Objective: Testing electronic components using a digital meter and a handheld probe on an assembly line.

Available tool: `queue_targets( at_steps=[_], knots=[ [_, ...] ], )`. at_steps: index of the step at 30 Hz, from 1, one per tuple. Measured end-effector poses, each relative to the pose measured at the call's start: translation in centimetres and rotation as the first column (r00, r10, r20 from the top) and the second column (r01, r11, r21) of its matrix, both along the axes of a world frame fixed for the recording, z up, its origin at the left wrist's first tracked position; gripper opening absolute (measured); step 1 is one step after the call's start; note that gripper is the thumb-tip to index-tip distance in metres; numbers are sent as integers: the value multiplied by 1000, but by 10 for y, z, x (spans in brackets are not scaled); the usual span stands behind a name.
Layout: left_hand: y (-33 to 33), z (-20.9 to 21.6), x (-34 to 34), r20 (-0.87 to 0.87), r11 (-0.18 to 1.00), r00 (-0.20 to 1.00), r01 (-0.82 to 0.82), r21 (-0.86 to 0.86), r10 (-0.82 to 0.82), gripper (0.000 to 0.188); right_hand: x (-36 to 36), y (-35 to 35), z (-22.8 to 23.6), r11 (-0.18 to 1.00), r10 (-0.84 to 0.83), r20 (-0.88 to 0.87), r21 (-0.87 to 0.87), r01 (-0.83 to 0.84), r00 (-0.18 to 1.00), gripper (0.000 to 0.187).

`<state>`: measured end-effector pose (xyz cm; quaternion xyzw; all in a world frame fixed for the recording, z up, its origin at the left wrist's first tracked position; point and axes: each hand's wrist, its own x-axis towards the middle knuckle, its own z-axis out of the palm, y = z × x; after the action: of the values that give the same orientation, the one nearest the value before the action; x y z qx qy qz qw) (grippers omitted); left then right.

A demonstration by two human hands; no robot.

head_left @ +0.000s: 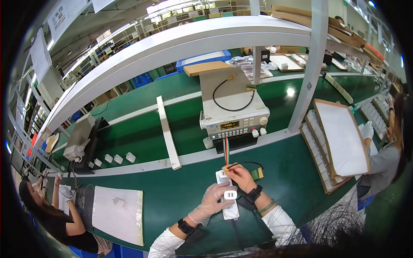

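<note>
My left hand (210,201), in a thin clear glove, curls its fingers and thumb around a white two-port USB charger (230,195) seated on a white power strip (232,213). A second white charger (222,174) sits at the strip's far end. Beside it, my right hand (243,179) pinches a small tan connector (226,169) against its face; whether it is fully plugged in cannot be told. From the connector a black cable loops right to a small green circuit board (257,173). A multicoloured ribbon cable (226,150) runs up to the test instrument (234,120) with a lit display.
Several white chargers (118,159) stand at the left rear. A white mat (116,215) lies left, near a co-worker (71,219). Stacked cardboard trays (342,137) lean at the right beside another co-worker (383,159). A metal post (310,73) and overhead shelf (180,41) frame the bench.
</note>
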<state>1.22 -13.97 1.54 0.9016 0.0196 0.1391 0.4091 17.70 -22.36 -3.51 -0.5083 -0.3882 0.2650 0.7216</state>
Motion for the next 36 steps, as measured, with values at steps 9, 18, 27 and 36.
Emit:
queue_targets(
  at_steps=[9, 18, 27, 36],
  knots=[
    [-4, -6, -3, -68, 999, 997, -42, -25, 41, 47, 3, 3, -6, 1000, -10, -11, 26, 11, 1000, 18],
    [42, 21, 4, -25, 877, 999, -49, -478, 42, 56, -2, -2, 11, 1000, -23, -20, -10, 22, 1000, 20],
    [37, -19, 45, -16, 620, 1000, -13, -785, 1, 50, -8, -13, 46, 965, -101, 390, -186, 186, 915, 25],
    [54, -41, 51, 54, 958, 998, -3, -286, 19, 50, 1, -14, 89, 951, -308, 412, 128, 280, 858, 12]
  ],
)
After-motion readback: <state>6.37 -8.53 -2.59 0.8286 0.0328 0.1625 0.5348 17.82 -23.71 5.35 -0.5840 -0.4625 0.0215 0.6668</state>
